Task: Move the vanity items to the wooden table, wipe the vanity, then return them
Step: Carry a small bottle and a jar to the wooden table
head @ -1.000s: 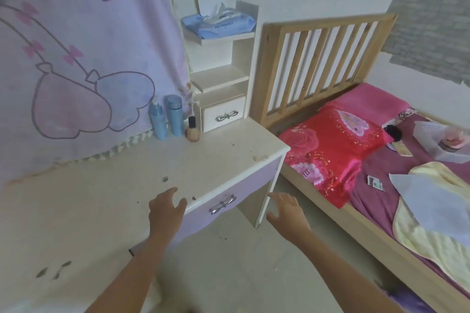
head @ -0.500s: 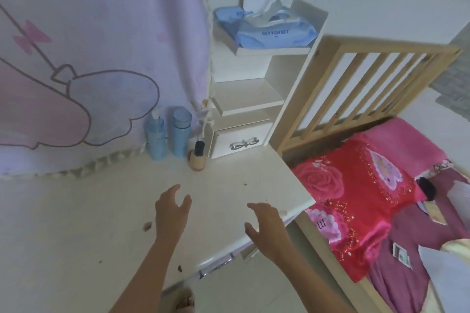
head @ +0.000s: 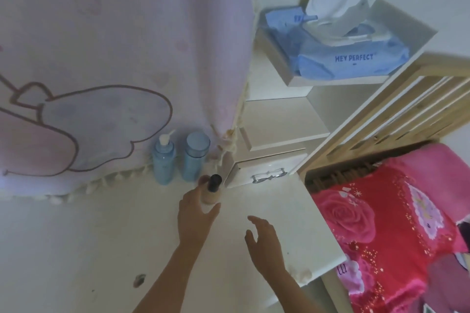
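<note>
On the white vanity top (head: 84, 244) stand a blue pump bottle (head: 163, 163), a blue capped bottle (head: 195, 156) and a small beige foundation bottle (head: 211, 190) with a black cap. My left hand (head: 194, 213) is open, its fingers curled beside the foundation bottle's left side and its thumb below the bottle. I cannot tell whether it touches. My right hand (head: 264, 244) hovers open over the vanity top, to the right. A blue pack of wet wipes (head: 343, 56) with its lid up lies on the top shelf.
A small white drawer (head: 262, 171) with a bow handle sits right of the bottles, under two shelves. A pink printed cloth (head: 101, 71) hangs behind the vanity. A wooden bed headboard (head: 396, 114) and a red pillow (head: 376, 236) are at the right. Dark specks mark the vanity top.
I have moved closer to the vanity. Both hands have reached forward over its top, the left one up to the foundation bottle.
</note>
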The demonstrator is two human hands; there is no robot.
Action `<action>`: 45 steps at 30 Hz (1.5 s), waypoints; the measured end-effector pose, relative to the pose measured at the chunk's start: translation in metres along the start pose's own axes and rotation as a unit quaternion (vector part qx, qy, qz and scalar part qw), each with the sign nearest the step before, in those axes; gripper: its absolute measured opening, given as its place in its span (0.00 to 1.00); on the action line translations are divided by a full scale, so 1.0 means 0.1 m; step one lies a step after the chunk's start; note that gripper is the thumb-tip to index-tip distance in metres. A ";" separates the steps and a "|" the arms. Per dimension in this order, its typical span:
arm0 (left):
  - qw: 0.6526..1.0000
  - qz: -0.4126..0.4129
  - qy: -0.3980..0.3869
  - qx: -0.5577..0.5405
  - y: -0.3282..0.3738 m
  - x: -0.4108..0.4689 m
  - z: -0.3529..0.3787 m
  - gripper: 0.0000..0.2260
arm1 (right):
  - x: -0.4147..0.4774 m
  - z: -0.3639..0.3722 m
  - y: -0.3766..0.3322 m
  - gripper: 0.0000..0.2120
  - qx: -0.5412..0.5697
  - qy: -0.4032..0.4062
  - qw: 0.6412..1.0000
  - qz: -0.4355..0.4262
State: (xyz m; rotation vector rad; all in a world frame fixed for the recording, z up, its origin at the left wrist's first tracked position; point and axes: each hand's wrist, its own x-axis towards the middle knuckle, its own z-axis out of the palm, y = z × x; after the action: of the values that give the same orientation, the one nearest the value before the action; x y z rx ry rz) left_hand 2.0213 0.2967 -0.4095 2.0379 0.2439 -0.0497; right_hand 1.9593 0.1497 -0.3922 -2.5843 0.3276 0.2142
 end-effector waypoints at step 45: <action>0.811 -0.293 0.500 -0.083 -0.08 -1.74 -0.29 0.13 | 0.72 0.51 -0.76 0.18 -0.130 -0.202 0.766 -0.596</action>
State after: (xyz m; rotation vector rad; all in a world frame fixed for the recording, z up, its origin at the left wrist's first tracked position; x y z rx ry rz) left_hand 1.8479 0.2994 -0.3786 1.5597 1.4745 0.6597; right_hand 2.0442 0.2261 -0.4145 -2.3637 -1.5506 0.3278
